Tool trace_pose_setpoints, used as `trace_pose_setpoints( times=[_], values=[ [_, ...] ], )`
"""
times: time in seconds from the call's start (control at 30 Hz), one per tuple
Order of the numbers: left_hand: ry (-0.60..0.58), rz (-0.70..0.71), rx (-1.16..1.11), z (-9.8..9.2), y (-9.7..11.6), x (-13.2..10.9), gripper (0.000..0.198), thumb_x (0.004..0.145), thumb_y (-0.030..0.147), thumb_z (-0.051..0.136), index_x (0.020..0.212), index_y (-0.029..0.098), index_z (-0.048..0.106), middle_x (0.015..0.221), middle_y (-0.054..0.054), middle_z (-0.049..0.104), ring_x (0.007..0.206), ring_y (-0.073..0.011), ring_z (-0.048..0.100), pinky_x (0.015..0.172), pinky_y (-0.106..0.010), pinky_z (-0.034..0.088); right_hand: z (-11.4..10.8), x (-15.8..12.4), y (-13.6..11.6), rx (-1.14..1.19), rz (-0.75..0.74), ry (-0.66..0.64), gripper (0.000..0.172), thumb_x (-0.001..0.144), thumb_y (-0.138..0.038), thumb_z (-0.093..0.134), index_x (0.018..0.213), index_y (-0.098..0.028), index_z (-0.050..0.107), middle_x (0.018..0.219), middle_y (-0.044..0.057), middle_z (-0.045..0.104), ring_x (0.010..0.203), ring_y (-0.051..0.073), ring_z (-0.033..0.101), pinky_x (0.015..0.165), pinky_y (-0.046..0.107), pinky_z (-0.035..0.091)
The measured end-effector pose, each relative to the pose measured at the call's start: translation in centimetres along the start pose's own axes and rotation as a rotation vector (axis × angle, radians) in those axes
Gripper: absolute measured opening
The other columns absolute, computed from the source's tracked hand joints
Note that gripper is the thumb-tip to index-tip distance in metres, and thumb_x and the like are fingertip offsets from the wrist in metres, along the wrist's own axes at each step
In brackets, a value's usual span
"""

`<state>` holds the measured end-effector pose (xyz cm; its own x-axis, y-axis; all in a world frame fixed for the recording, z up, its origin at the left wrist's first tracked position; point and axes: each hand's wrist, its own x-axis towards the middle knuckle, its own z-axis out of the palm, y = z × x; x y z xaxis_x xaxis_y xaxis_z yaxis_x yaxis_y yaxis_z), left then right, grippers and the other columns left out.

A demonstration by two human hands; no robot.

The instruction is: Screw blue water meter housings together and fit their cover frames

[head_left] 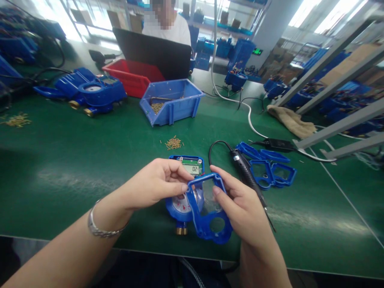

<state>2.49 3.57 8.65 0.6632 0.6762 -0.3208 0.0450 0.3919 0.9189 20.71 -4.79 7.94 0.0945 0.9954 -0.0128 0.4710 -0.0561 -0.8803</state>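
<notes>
A blue plastic meter cover (pixel 196 218) with a clear window and a round hole is held tilted in front of me. My right hand (pixel 237 200) grips its right side, thumb on the window edge. My left hand (pixel 168 180) pinches the cover's upper left corner between thumb and fingers. Behind and below the cover lies a blue water meter (pixel 171 210) with a dial, a brass fitting and a lit-up circuit board with a small display (pixel 193 169). The cover hides part of the dial.
Beyond the meter lies a pile of brass screws (pixel 174 143), then a blue bin (pixel 183 110) and a red bin (pixel 129 82). An electric screwdriver (pixel 244 170) and more blue covers (pixel 271 176) lie at right. Another meter (pixel 99 94) stands far left. A person (pixel 180 30) sits opposite.
</notes>
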Motion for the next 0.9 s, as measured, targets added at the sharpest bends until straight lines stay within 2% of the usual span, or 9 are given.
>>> trace_pose_setpoints(
  times=[0.17, 0.53, 0.7, 0.77, 0.9],
  values=[
    [-0.065, -0.034, -0.040, -0.5, 0.1, 0.1, 0.016, 0.062, 0.007, 0.068, 0.077, 0.013, 0.066, 0.065, -0.003, 0.070, 0.056, -0.0115, 0.064, 0.056, -0.021, 0.051, -0.2, 0.1, 0.0, 0.033, 0.016, -0.011, 0.040, 0.084, -0.026, 0.050, 0.124, -0.022, 0.054, 0.070, 0.001, 0.065, 0.065, 0.015, 0.061, 0.068, 0.031, 0.051],
    [-0.081, -0.027, -0.027, -0.5, 0.1, -0.1, 0.019, 0.058, 0.005, 0.070, 0.074, 0.012, 0.060, 0.064, -0.002, 0.069, 0.055, -0.0100, 0.063, 0.055, -0.019, 0.050, 0.0, -0.1, -0.4, -0.005, -0.005, -0.010, 0.040, 0.084, -0.025, 0.050, 0.123, -0.021, 0.055, 0.070, 0.002, 0.065, 0.064, 0.016, 0.061, 0.066, 0.030, 0.051],
    [0.067, 0.039, 0.083, 0.5, 0.1, -0.4, 0.018, 0.056, 0.003, 0.067, 0.070, 0.014, 0.063, 0.060, 0.000, 0.068, 0.054, -0.0107, 0.062, 0.053, -0.018, 0.048, -0.1, -0.2, -0.5, -0.075, -0.031, 0.022, 0.040, 0.084, -0.027, 0.050, 0.123, -0.021, 0.055, 0.068, 0.002, 0.065, 0.061, 0.015, 0.060, 0.063, 0.030, 0.052],
    [0.112, 0.069, 0.056, 0.8, -0.1, -0.6, 0.018, 0.058, 0.003, 0.066, 0.073, 0.014, 0.067, 0.061, 0.000, 0.069, 0.055, -0.0115, 0.063, 0.053, -0.019, 0.049, -0.1, -0.2, -0.6, -0.058, -0.020, 0.049, 0.040, 0.083, -0.027, 0.050, 0.122, -0.020, 0.056, 0.064, 0.001, 0.063, 0.059, 0.015, 0.060, 0.062, 0.030, 0.052],
    [0.089, 0.093, -0.104, 0.8, -0.8, -0.9, 0.023, 0.063, 0.005, 0.066, 0.082, 0.017, 0.072, 0.069, -0.002, 0.073, 0.061, -0.0134, 0.067, 0.058, -0.021, 0.053, 0.0, 0.0, -0.6, 0.060, 0.028, 0.066, 0.042, 0.081, -0.026, 0.052, 0.121, -0.018, 0.056, 0.060, -0.001, 0.060, 0.054, 0.013, 0.057, 0.055, 0.026, 0.051]
  ],
)
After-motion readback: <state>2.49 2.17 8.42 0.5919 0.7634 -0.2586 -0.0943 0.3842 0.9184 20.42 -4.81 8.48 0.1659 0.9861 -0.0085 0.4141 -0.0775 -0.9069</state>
